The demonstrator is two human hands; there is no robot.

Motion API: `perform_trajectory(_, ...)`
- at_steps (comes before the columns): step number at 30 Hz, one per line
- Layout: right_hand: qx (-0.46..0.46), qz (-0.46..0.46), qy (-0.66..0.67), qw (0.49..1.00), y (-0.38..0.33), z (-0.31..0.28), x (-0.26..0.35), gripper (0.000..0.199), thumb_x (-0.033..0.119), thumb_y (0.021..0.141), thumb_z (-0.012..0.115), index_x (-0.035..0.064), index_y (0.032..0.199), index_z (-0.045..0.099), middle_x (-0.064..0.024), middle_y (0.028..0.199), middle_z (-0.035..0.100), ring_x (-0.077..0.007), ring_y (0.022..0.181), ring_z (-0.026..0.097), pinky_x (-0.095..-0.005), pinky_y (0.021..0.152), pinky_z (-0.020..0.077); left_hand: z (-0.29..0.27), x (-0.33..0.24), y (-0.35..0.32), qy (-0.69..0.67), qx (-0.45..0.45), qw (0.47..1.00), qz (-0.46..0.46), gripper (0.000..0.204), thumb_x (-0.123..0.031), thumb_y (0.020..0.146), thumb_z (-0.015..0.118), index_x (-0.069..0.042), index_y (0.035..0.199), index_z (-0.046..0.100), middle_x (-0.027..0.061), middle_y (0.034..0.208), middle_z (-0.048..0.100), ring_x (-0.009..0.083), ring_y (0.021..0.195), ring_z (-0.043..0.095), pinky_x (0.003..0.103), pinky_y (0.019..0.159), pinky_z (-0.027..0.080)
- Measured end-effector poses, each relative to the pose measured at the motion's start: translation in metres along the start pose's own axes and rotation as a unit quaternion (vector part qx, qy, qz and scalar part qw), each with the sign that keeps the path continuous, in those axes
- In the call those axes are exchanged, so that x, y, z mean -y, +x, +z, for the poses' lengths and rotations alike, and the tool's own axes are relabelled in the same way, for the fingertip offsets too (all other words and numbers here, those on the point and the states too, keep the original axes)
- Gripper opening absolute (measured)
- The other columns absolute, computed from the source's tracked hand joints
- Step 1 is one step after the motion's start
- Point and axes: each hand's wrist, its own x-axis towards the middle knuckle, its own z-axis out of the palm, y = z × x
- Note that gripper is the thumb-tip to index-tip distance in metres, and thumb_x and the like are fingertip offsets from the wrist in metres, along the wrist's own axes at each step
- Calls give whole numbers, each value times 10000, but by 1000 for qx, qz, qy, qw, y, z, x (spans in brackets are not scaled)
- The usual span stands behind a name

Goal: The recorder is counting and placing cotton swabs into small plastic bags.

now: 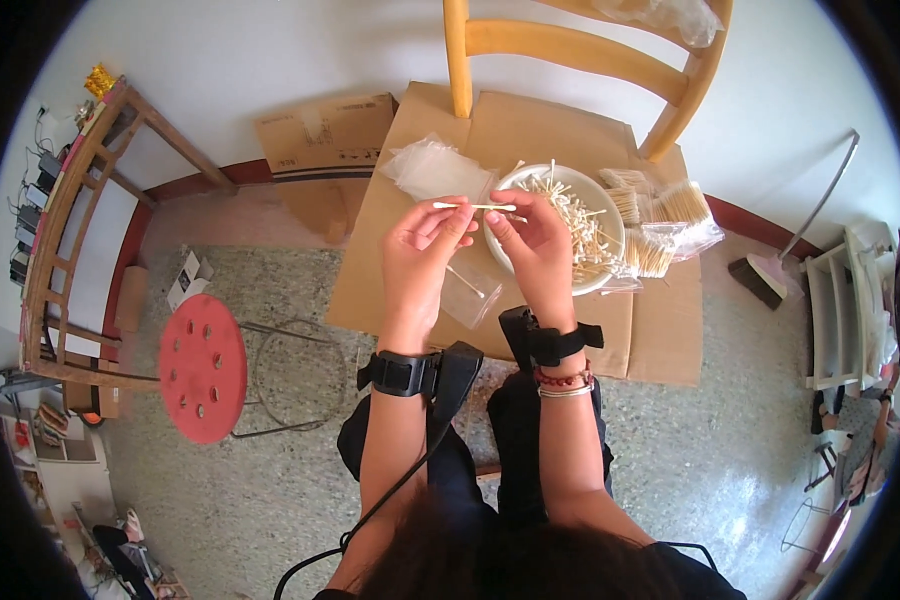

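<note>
Over the left side of a white bowl (510,178), my two hands hold a thin double-ended cotton swab (480,206) level. My left hand (426,250) pinches it between thumb and fingers near the left white tip. At the right end, the thumb and fingers of my right hand (538,248) close on it. Many loose cotton swabs (582,222) fill the bowl in a tangled heap. Below my hands lies a clear plastic bag (462,302), with a single swab on or in it. A stack of clear bags (432,168) sits beyond my left hand.
Packed bags of swabs (678,204) lie right of the bowl on the cardboard (610,335) covering a wooden chair (570,50). At left stands a red stool (202,368). A broom (760,280) leans at right near a white shelf (830,320). Another person (860,440) is at far right.
</note>
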Motion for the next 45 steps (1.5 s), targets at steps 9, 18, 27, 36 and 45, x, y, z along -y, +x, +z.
perform_trajectory(9, 33, 47, 131, 990, -4, 5, 7, 123, 35, 829, 606, -11, 941, 581, -35, 876, 605, -79, 808, 561, -221, 735, 449, -12, -4, -4, 3, 32, 998, -47, 249, -164, 824, 640, -20, 1022, 594, 57, 931, 627, 93, 811, 549, 227, 709, 430)
perform_trajectory(18, 97, 100, -27, 990, -3, -2, -6, 78, 54, 835, 578, -4, 887, 573, -27, 792, 611, -71, 729, 570, -197, 624, 445, -21, 1, 3, 93, 29, 995, -34, 224, -198, 823, 642, -31, 961, 586, 33, 895, 620, 89, 765, 553, 231, 662, 427)
perform_trajectory(27, -40, 106, 24, 993, 3, -6, -7, 93, 44, 849, 569, -34, 896, 551, -97, 821, 643, -141, 751, 636, -232, 640, 518, -31, 74, -17, 605, 149, 782, -33, 327, -240, 610, 771, -60, 791, 566, 111, 729, 590, 259, 698, 579, 337, 626, 454)
perform_trajectory(36, -39, 123, 13, 992, 0, -7, -7, 152, 18, 848, 553, -47, 986, 559, -114, 879, 652, -158, 815, 642, -246, 685, 529, -38, 74, -13, 621, 92, 778, -5, 90, -98, 682, 665, -49, 733, 610, 115, 743, 617, 259, 733, 602, 336, 637, 460)
perform_trajectory(45, -94, 15, -31, 995, 2, -1, -1, 191, 27, 861, 537, -1, 1047, 507, -111, 878, 654, -136, 766, 636, -225, 667, 502, -43, 25, 1, 487, -9, 863, 135, 124, -84, 796, 560, -38, 887, 630, 143, 814, 600, 303, 773, 577, 352, 711, 454)
